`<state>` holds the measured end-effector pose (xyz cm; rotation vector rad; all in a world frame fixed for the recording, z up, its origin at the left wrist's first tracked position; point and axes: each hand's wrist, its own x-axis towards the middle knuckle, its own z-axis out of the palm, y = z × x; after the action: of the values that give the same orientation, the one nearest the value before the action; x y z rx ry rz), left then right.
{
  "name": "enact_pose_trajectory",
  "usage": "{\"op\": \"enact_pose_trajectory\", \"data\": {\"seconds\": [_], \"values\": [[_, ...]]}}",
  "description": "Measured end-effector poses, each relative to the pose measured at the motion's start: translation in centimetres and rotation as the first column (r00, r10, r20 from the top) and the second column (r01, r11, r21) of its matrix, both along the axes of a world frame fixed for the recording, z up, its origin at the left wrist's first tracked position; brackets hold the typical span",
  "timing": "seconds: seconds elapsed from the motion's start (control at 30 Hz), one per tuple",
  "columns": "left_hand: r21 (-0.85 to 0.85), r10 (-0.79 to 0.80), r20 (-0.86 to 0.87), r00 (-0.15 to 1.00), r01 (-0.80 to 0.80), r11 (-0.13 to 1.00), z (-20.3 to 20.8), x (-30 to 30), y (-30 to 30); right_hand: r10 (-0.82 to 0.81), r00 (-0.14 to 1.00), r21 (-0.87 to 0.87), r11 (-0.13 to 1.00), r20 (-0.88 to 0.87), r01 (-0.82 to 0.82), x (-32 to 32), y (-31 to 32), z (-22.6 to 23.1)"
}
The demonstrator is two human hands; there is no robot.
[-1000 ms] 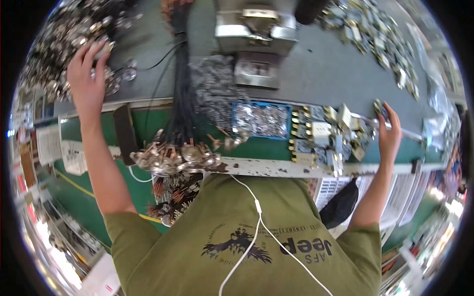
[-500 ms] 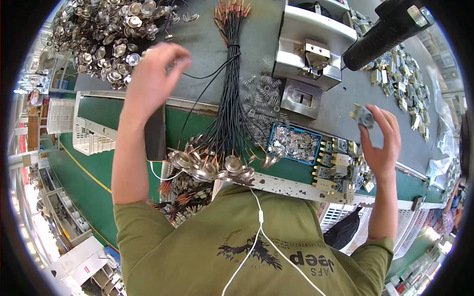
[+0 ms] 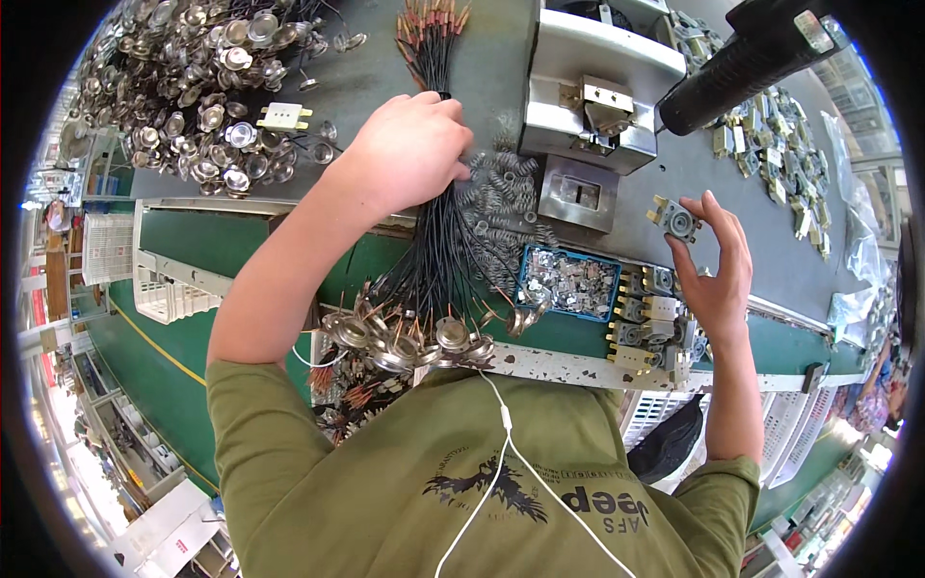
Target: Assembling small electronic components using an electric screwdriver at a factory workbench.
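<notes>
My left hand (image 3: 409, 149) lies over the bundle of black wires (image 3: 438, 226), fingers curled round it near its tie; the fingertips are partly hidden. The wires have reddish-brown sleeved ends (image 3: 434, 34) at the far side and silvery round metal cups (image 3: 400, 342) at the near side. To the right, my right hand (image 3: 713, 265) pinches a small grey block with a round boss and brass terminals (image 3: 677, 220) between thumb and fingers, above the table. Loose coil springs (image 3: 501, 197) lie right beside the wires.
A blue tray (image 3: 568, 315) holds small metal pieces, with several terminal blocks (image 3: 650, 323) to its right. Behind stands a metal press fixture (image 3: 597, 106), with a black cylindrical tool (image 3: 732, 82) hanging beside it. Metal cups (image 3: 207, 116) heap at far left; more blocks (image 3: 776, 164) lie at far right.
My left hand has moved right, from near the heap of cups onto the wires. A pale block with brass terminals now shows on that heap. My right hand has shifted slightly left, still holding its block.
</notes>
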<state>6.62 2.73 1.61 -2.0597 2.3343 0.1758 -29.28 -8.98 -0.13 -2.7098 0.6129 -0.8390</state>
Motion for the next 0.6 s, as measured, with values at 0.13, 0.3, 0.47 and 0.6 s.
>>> {"op": "enact_pose_trajectory", "data": {"seconds": [0.13, 0.3, 0.47, 0.6], "values": [[0.028, -0.032, 0.083, 0.996, 0.03, 0.999, -0.1, -0.7, -0.5, 0.004, 0.999, 0.017, 1.0, 0.036, -0.005, 0.6, -0.3, -0.2], [-0.076, -0.007, -0.111, 0.994, -0.001, 0.997, 0.9, -0.3, 0.3, 0.052, 0.995, -0.013, 0.999, 0.09, -0.051, 1.2, -0.7, 0.1], [-0.126, 0.0, -0.423, 0.906, -0.059, 0.99, 0.2, -0.7, 0.7, 0.095, 0.982, -0.049, 0.995, 0.165, -0.088, 1.9, -0.6, 1.5], [-0.06, 0.041, -0.426, 0.904, -0.074, 0.995, 0.9, -0.7, 1.1, 0.113, 0.988, 0.129, 0.983, 0.104, -0.127, 3.6, 0.0, 3.8]]}}
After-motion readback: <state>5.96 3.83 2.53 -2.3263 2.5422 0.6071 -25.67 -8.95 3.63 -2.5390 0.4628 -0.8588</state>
